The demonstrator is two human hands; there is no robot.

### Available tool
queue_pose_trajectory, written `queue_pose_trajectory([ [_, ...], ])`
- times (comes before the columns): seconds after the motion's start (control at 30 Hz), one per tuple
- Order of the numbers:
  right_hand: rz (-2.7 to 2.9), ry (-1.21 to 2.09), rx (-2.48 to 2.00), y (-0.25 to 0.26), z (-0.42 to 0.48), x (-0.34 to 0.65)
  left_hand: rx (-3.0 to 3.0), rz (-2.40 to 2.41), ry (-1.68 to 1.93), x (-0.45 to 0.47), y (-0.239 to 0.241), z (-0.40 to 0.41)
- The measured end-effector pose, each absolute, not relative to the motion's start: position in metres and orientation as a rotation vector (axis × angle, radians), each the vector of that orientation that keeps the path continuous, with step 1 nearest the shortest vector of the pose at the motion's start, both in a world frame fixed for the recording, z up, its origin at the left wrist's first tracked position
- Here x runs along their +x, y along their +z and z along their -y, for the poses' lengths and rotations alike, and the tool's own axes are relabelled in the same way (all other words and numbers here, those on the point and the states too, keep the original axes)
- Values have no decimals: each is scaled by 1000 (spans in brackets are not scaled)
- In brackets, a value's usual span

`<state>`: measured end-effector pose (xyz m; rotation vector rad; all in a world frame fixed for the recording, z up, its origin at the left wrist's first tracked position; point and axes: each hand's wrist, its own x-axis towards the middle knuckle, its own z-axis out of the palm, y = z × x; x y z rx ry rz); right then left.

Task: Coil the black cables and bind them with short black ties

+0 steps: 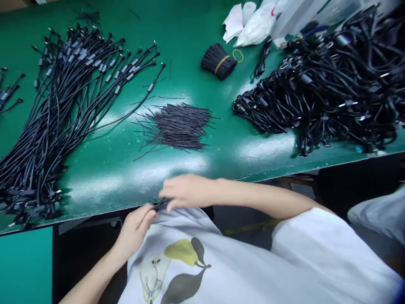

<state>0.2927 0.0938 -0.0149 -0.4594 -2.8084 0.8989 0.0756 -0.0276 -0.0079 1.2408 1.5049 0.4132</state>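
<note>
Close to my body, at the table's front edge, a small bundle of black cable (161,205) lies between my two hands. My left hand (138,223) pinches its left end with thumb and fingers. Over its right end curls my right hand (186,191), fingers bent around it and slightly blurred. My hands cover most of the bundle, so its shape and ends are hidden. Beyond them a pile of short thin black ties (183,126) lies loose on the green table (221,164).
Long straight black cables (63,105) with connectors spread across the left. Coiled black cables (325,84) heap up on the right. A banded bundle of black ties (218,62) and a yellow rubber band (238,55) lie at the back, near white plastic bags (257,25).
</note>
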Motion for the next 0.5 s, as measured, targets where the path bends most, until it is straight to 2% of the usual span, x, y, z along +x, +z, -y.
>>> queue_pose_trajectory([
  [0.13, 2291, 571, -1267, -24, -177, 331, 938, -1514, 664, 64, -20, 27],
  [0.2, 2181, 396, -1513, -37, -204, 343, 837, -1458, 764, 65, -25, 28],
  [0.33, 2191, 252, -1586, -53, -216, 349, 744, -1392, 853, 73, -27, 31],
  [0.5, 2007, 220, -1598, -43, -206, 359, 639, -1352, 895, 77, -24, 31],
])
